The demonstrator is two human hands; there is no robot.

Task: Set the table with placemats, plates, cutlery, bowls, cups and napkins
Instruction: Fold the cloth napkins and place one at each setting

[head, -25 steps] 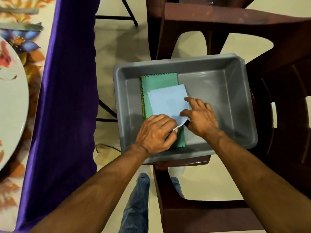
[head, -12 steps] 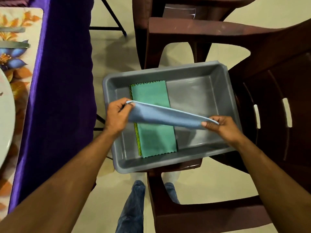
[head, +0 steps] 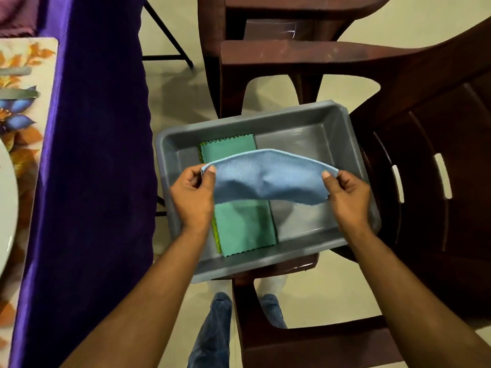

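Observation:
A light blue napkin [head: 268,179] hangs stretched between my hands above a grey plastic tub [head: 300,120]. My left hand [head: 194,192] pinches its left corner and my right hand [head: 345,189] pinches its right corner. Under it, a green napkin [head: 241,229] with zigzag edges lies flat in the left half of the tub, on top of a yellow-green one whose edge just shows. At the far left, a floral placemat [head: 24,134] carries a white plate [head: 6,197] and cutlery [head: 18,94].
The tub sits on a dark brown plastic chair [head: 438,144]; another brown chair [head: 279,27] stands behind it. A purple tablecloth [head: 90,155] hangs down the table's side at left. Cream floor and my legs show below.
Both hands took hold of the blue napkin in the tub, lifted it and pulled it open between them. It now hangs spread a little higher and wider.

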